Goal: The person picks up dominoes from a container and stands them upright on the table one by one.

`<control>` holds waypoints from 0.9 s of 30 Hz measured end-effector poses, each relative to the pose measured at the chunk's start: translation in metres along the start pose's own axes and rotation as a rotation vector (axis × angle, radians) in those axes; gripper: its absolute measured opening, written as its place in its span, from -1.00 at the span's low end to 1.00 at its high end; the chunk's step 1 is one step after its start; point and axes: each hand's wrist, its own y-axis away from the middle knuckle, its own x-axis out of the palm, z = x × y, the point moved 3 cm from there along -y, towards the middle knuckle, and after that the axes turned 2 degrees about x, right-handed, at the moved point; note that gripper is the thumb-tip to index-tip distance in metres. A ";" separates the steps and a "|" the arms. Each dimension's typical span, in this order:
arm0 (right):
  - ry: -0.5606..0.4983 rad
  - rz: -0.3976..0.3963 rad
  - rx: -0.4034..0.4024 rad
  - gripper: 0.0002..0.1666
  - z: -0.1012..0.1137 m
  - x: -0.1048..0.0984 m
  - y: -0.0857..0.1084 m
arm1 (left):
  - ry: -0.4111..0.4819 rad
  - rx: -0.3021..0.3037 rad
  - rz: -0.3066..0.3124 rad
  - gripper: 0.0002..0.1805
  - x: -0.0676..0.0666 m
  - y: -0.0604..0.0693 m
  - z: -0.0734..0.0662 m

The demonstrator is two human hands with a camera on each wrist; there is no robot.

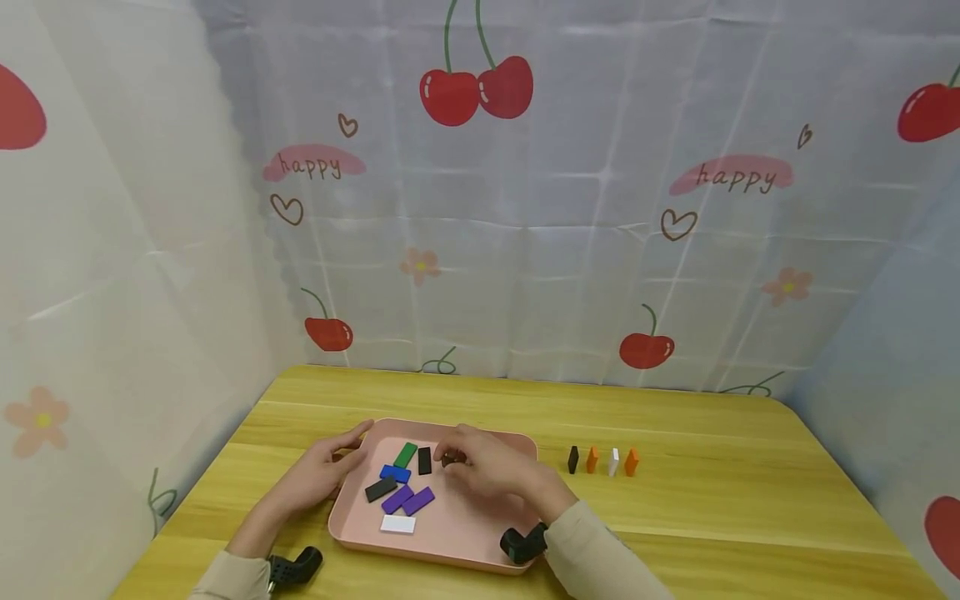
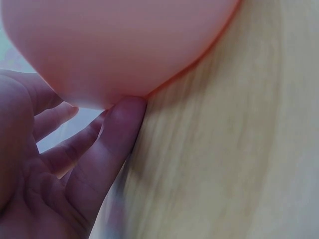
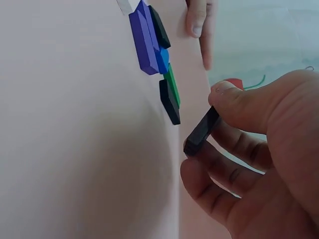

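Observation:
A pink tray (image 1: 450, 542) holds several flat blocks. My right hand (image 1: 491, 467) is over its upper right part, pinching a black block (image 3: 202, 132) between thumb and fingers in the right wrist view. Lying in the tray are a black block (image 1: 424, 461), a green block (image 1: 406, 455), a blue block (image 1: 395, 474), a dark block (image 1: 381, 489), two purple blocks (image 1: 397, 500) and a white block (image 1: 397, 524). At the tray's left side, my left hand (image 1: 318, 475) touches the wall with its fingers extended; the left wrist view shows the thumb (image 2: 117, 129) against the tray.
Right of the tray, a row of small blocks stands upright on the wooden table (image 1: 712, 500): black (image 1: 573, 460), orange (image 1: 592, 460), white (image 1: 613, 462) and orange (image 1: 632, 462). A cherry-printed curtain (image 1: 525, 292) hangs behind and along both sides.

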 end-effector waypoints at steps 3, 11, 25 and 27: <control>-0.006 -0.011 -0.012 -0.77 0.000 -0.002 0.003 | 0.001 0.000 0.002 -0.44 0.001 0.000 0.000; -0.054 -0.031 -0.085 -0.75 0.003 -0.011 0.012 | -0.022 0.000 -0.009 -0.43 0.000 0.000 0.000; -0.142 -0.066 -0.111 -0.71 -0.005 -0.023 0.039 | -0.012 0.000 -0.008 -0.45 0.000 0.000 -0.002; -0.168 -0.063 -0.114 -0.70 -0.005 -0.025 0.043 | -0.001 -0.001 -0.005 -0.45 0.001 0.000 -0.002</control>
